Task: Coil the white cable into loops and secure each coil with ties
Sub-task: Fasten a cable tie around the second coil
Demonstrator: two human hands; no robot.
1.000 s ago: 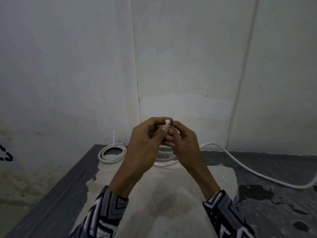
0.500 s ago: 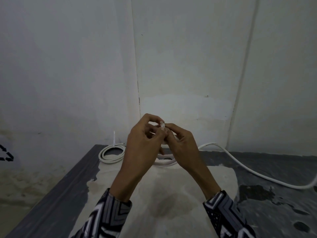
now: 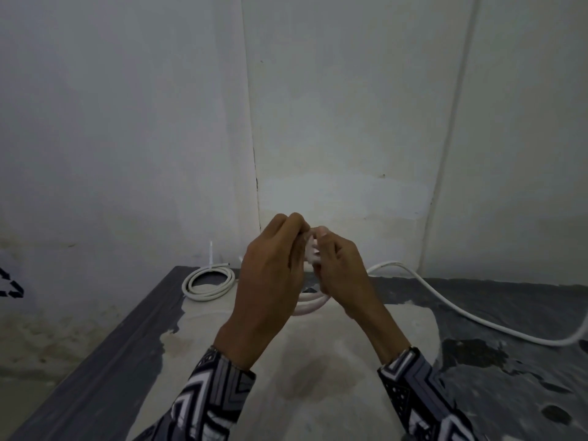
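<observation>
Head view: both hands up in front of the wall corner, over the grey surface (image 3: pixel 95 361). Left hand (image 3: pixel 270 278) and right hand (image 3: pixel 342 268) meet w/ fingers curled, pinching a small white tie (image 3: pixel 311 249) btwn them. Below the hands, part of a cable coil (image 3: pixel 310 305) lies on the surface. Its loose white cable (image 3: pixel 445 305) trails off right of the hands. Left of them, near the wall, a finished coil (image 3: pixel 208 281) lies flat.
</observation>
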